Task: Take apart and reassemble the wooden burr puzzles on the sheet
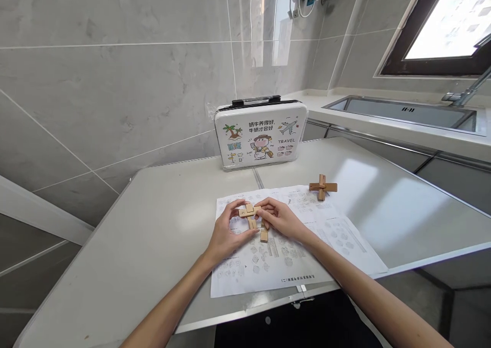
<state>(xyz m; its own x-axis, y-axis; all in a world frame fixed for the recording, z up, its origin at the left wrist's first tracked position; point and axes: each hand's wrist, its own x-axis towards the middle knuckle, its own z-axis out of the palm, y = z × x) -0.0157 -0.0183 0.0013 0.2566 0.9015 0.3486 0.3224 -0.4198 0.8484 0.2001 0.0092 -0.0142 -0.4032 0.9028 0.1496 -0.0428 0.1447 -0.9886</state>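
Between my two hands is a light wooden interlocking puzzle (249,209), its pieces set crosswise. My left hand (226,232) grips it from the left, with the fingers on its upper end and the thumb reaching toward its lower part. From the right, my right hand (279,217) pinches the same puzzle near its right arm. A loose-looking wooden piece (264,236) shows just under my right fingers; part of it is hidden by them. Beneath both hands lies a printed instruction sheet (268,279) covered in small diagrams.
A darker wooden cross-shaped puzzle (322,187) rests at the sheet's upper right corner. Behind it, a white cartoon-printed case (262,138) stands against the tiled wall. The folding table (161,235) has a centre seam, and a sink (406,114) is set in the counter at right.
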